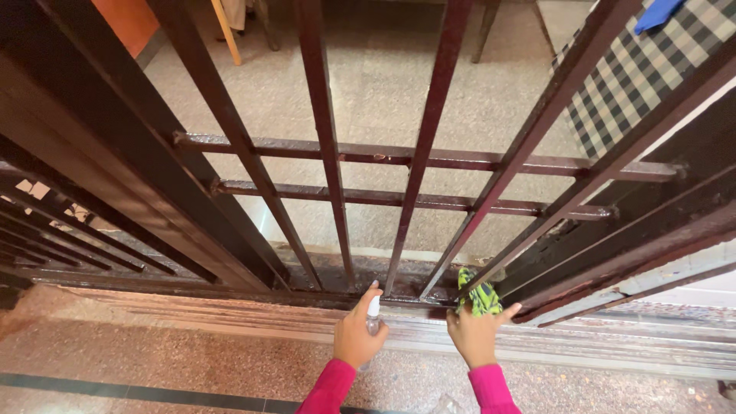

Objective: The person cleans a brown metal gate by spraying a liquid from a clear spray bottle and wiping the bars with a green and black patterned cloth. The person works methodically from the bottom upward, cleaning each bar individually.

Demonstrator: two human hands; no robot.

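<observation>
Two hands low at the gate (399, 192) base: left hand (357, 336) grips spray bottle (373, 313), right hand (475, 335) clutches green cloth (477, 294) against a bar; upper bars seemingly unwiped.

Beyond the fingers, a checked black-and-white cloth (652, 65) with a blue rag (658, 13) lies upper right; wooden chair legs (225, 31) stand on the speckled floor (383, 84) far ahead.

small spray bottle (373, 313) upright; green cloth (478, 295) bunched
</observation>
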